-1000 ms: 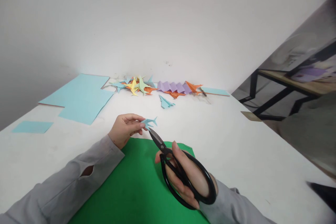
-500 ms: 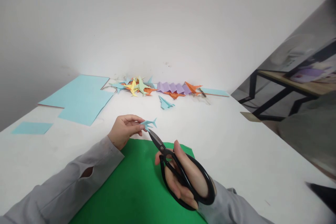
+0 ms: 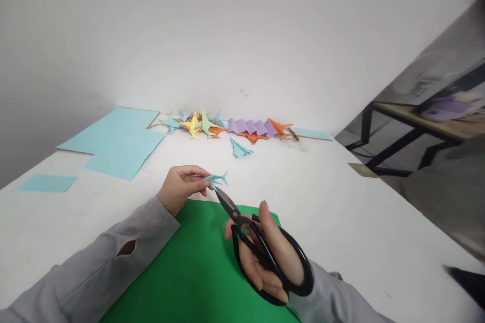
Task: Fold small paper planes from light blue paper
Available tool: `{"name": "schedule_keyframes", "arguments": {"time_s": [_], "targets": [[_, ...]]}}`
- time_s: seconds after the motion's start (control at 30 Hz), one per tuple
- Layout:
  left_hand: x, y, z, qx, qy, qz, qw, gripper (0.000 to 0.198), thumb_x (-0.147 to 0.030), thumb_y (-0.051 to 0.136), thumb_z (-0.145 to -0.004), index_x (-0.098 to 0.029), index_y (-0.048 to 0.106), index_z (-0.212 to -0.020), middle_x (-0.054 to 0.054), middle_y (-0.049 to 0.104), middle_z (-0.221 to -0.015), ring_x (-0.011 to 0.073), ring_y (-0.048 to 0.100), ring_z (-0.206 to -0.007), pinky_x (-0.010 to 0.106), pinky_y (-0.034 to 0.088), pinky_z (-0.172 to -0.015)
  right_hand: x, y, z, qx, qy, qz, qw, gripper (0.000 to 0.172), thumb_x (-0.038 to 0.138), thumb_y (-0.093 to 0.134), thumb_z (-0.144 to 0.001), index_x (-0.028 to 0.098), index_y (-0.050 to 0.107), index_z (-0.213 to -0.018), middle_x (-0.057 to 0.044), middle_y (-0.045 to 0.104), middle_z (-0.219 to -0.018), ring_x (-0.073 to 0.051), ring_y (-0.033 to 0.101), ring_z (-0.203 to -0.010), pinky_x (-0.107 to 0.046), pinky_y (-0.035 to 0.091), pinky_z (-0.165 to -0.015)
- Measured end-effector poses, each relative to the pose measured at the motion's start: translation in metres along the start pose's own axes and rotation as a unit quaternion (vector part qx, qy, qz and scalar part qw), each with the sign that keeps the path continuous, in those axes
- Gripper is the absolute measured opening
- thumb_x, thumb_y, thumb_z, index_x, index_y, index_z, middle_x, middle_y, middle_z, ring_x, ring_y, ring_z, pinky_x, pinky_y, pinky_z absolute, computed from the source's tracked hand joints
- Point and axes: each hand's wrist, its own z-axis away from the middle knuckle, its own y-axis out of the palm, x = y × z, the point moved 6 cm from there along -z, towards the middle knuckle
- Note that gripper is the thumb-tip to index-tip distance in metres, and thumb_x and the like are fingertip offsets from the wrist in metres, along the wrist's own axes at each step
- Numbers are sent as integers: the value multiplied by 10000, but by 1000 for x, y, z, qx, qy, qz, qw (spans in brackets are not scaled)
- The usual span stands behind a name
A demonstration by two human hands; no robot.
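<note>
Between the thumb and fingers of my left hand (image 3: 184, 186) is a small light-blue folded paper plane (image 3: 219, 179), its forked tail pointing right. My right hand (image 3: 265, 257) grips black-handled scissors (image 3: 237, 216), with fingers and thumb through the loops. The blade tips reach the lower edge of the paper plane and look nearly closed; whether paper lies between them I cannot make out. Both hands are above the near part of the white table, over or just beyond a green sheet (image 3: 189, 262).
Light-blue sheets (image 3: 125, 146) and a small blue rectangle (image 3: 48, 183) lie at left. Along the wall are colourful folded paper planes (image 3: 204, 123) and a pleated purple paper (image 3: 252, 127). A blue plane (image 3: 240, 148) lies nearer. A dark-framed table (image 3: 420, 121) stands at right.
The right thumb has lifted a little and the scissor handles have shifted slightly down and right. The left hand keeps its hold on the paper plane; the whole view has drifted slightly.
</note>
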Motion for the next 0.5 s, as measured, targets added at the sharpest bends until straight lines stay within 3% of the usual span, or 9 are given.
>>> {"name": "schedule_keyframes", "arguments": {"time_s": [0.5], "targets": [[-1,1,0,13,29,-24,999,144,-165,742,-556,-127,658,-666,25,636,-611,106,557,-472,237,467,-473,6,3,4,-59,-23,27,998,818,765,110,-696,88,530,-883,38,436,-269,-48,270,-145,-119,183,-180]]}}
